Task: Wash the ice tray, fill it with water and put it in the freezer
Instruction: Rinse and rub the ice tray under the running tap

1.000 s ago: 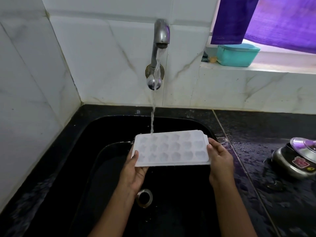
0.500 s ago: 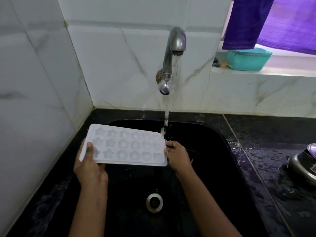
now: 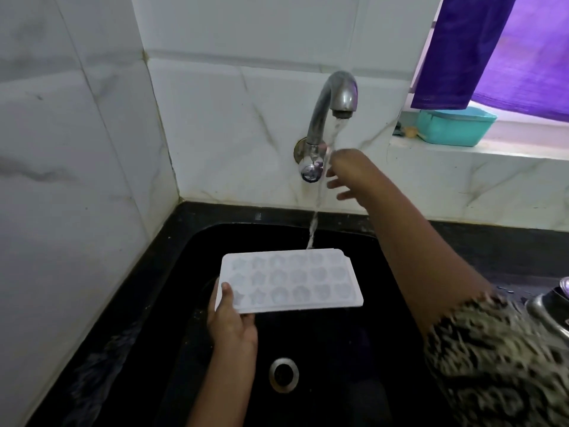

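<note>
The white plastic ice tray [image 3: 292, 280], with star- and flower-shaped cells, sits level above the black sink [image 3: 338, 349]. Water from the curved steel tap [image 3: 331, 100] comes down at its far edge. The left hand [image 3: 232, 325] grips the tray's left end, thumb on top. The right hand [image 3: 348, 171] hangs beside the tap's round knob [image 3: 311, 171], fingers [image 3: 334, 183] loosely spread, grasping nothing.

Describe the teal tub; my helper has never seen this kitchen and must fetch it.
From the black sink, go up the marble wall right of the tap to the window ledge. The teal tub sits there, under the hem of the purple curtain. It alone is teal, far bigger than the small bits at its left.
</note>
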The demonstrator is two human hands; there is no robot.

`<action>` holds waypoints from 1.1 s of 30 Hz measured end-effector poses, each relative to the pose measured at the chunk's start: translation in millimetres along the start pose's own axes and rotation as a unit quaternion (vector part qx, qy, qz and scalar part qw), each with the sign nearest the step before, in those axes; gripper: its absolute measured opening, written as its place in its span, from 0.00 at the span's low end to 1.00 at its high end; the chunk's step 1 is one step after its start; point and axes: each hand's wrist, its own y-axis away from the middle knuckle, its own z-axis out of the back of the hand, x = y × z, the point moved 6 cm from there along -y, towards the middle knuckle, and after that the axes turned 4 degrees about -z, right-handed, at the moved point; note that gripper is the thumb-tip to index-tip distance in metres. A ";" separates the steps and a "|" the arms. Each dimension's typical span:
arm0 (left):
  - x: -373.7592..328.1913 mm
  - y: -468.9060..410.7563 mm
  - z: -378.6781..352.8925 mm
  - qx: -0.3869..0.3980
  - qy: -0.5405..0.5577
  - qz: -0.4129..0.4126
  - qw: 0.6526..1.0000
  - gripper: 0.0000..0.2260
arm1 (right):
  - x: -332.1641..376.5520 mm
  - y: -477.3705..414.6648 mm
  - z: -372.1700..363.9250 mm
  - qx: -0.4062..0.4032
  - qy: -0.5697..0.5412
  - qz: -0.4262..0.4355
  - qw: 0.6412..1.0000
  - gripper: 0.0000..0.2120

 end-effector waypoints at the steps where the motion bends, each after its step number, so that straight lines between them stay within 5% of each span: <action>1: 0.4 0.2 1.1 -0.001 -0.003 -0.004 1.000 0.14 | 6.7 -7.5 -9.3 0.025 0.036 -0.007 0.999 0.14; 5: -1.7 -0.5 4.2 -0.002 -0.008 -0.009 1.000 0.15 | 2.0 -33.4 -35.8 0.046 0.093 0.003 0.995 0.13; 8: -2.1 -0.6 4.9 0.001 -0.014 -0.015 1.000 0.15 | -14.5 -40.2 -32.9 0.068 -0.046 -0.024 0.996 0.11; 11: -3.5 0.6 4.6 -0.001 -0.014 -0.014 1.000 0.15 | -54.6 -33.8 -31.1 0.080 -0.203 -0.114 0.969 0.20; 16: -13.0 6.3 0.2 0.012 -0.017 -0.023 1.000 0.15 | -183.5 2.1 -50.4 0.021 -0.011 -0.185 0.982 0.30; 19: -16.8 8.6 -3.8 0.032 -0.043 -0.035 0.998 0.15 | -224.3 47.5 -56.7 0.003 -0.190 -0.211 0.959 0.19; 23: -23.1 11.0 -10.4 0.084 -0.144 -0.041 0.985 0.12 | -234.8 73.2 -55.3 -0.010 -0.327 -0.175 0.929 0.10; 27: -25.7 13.4 -12.6 0.096 -0.295 -0.078 0.947 0.10 | -231.2 65.8 -32.1 -0.072 -0.306 -0.113 0.943 0.11; 31: -13.2 22.6 -20.0 0.155 -0.215 0.030 0.964 0.15 | -225.3 66.8 -26.0 -0.111 -0.300 -0.042 0.946 0.20; 33: -13.5 22.5 -22.7 0.175 -0.161 0.067 0.969 0.19 | -219.2 67.4 -27.8 -0.090 -0.402 -0.043 0.910 0.19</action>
